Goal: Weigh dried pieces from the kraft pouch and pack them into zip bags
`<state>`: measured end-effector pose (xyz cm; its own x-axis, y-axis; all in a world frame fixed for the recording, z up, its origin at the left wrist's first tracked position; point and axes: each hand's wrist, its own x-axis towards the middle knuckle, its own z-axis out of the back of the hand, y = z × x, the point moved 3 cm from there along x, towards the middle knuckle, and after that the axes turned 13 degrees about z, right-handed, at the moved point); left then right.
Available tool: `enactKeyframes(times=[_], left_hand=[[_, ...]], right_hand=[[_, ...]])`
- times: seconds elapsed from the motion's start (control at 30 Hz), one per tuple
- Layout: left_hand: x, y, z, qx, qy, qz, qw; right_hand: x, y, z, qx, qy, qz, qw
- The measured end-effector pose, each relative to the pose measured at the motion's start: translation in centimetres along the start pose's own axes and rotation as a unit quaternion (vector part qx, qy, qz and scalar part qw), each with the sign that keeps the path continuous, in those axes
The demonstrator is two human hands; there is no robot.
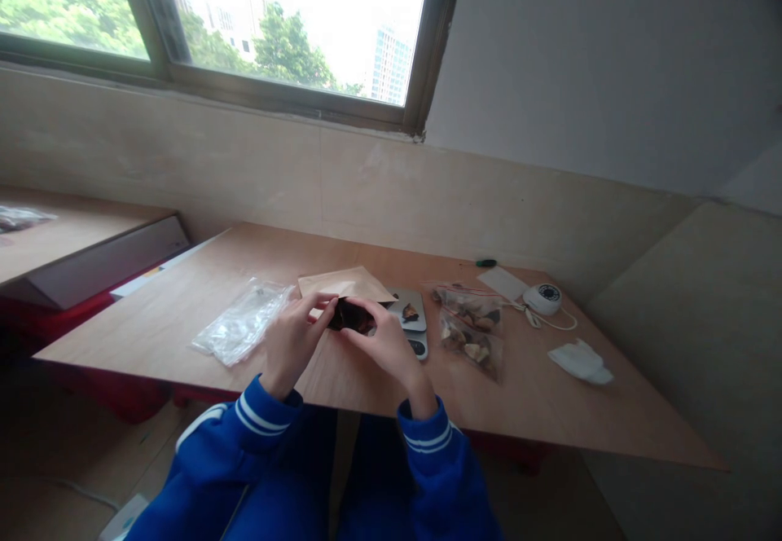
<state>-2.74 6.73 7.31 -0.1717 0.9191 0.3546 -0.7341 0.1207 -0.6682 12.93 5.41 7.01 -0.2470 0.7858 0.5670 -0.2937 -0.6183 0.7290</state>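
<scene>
Above the table's middle, my left hand [297, 336] and my right hand [388, 340] hold a brown paper pouch [345, 280] between them. The pouch's mouth faces me, and its inside looks dark; what lies in it, if anything, is hard to make out. My left fingers grip the mouth's left edge, while my right fingers and thumb curl round its right side. Just beyond my right hand sits a small kitchen scale [417, 326], partly covered by the hand and the pouch. A brown dried-looking piece [410, 312] rests on its plate.
Clear plastic bags [243, 323] lie left of my hands. To the right are zip bags of brown dried pieces [472, 333], a green-handled screwdriver [486, 263], a round white device [542, 299] with a cable, and a crumpled white tissue [580, 362]. Another table [79, 223] stands left.
</scene>
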Motion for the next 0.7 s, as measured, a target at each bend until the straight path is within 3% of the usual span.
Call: enactKeyframes(times=[0.23,0.43,0.57,0.7], left_hand=[[0.5,-0.4,0.2,0.019,-0.004,0.012,1.0],[1.3,0.6,0.6,0.026,-0.011,0.015,0.999],[1.6,1.1,1.0,0.023,-0.028,0.014,0.999],[1.5,1.2,1.0,0.02,-0.019,0.01,1.0]], right_hand=[[-0.9,0.3,1.2,0.135,-0.055,-0.007,0.989],[-2.9,-2.0,4.7,0.305,-0.164,-0.046,0.937],[-3.6,-5.8,6.2,0.24,-0.254,-0.067,0.935],[-3.1,-9.7,5.2,0.117,-0.238,-0.088,0.96]])
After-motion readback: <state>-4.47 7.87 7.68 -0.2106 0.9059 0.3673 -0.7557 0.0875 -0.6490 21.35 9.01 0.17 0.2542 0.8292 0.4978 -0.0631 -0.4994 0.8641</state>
